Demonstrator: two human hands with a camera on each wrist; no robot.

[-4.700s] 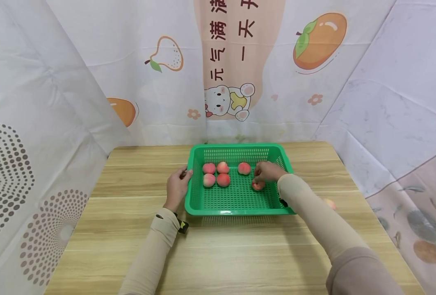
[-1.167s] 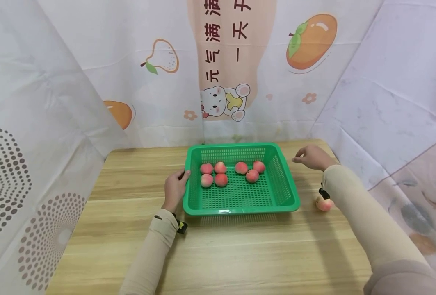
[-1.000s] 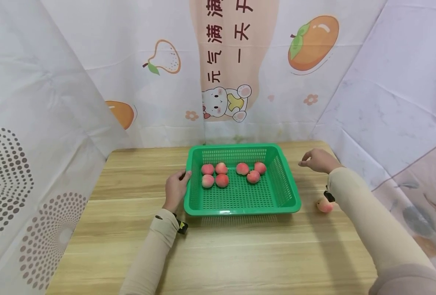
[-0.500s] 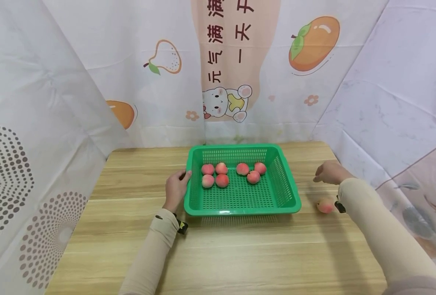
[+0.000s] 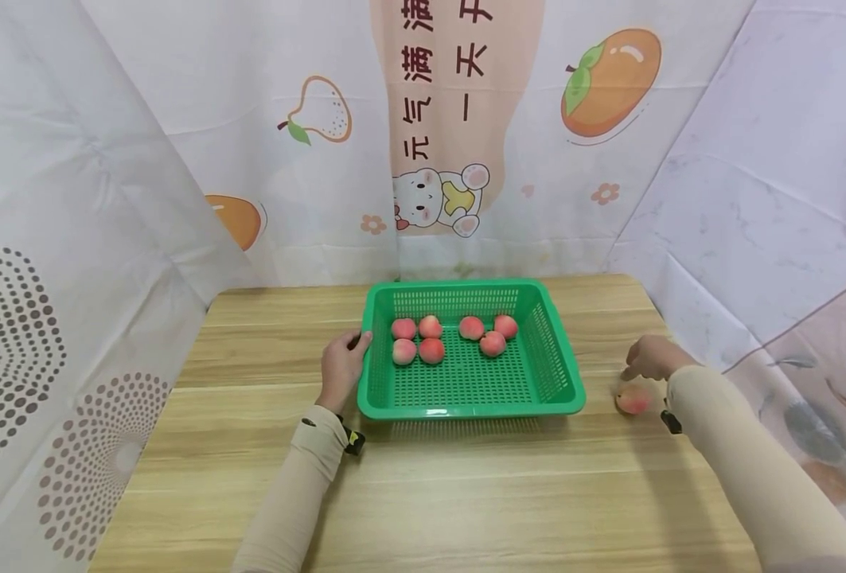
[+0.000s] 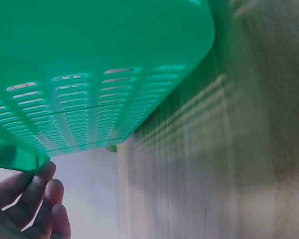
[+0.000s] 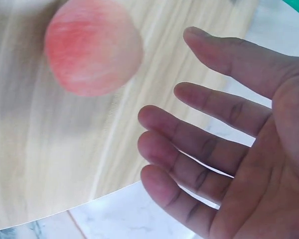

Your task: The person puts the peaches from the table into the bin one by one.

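Note:
A green slotted plastic basket [image 5: 465,413] sits on the wooden table, holding several red-pink peaches [image 5: 432,351]. They lie in two groups, one toward the left and one of three toward the back right [image 5: 493,344]. My left hand [image 5: 341,368] grips the basket's left rim, thumb on top; in the left wrist view its fingers [image 6: 44,172] curl under the rim. Right of the basket, one paler peach [image 5: 633,399] rests on the table. My right hand [image 5: 653,357] hovers just beyond it, fingers spread [image 7: 159,149] and holding nothing; a gap separates them from the peach [image 7: 93,47].
The wooden table [image 5: 423,493] reaches back to a printed cloth [image 5: 322,175] hanging behind it. More cloth hangs at the left and right sides. A black wrist camera [image 5: 354,442] shows at the left cuff.
My right hand held a peach inside the basket earliest on. It let go, rose out over the right rim, then moved right and nearer toward the table peach. The left hand stayed put.

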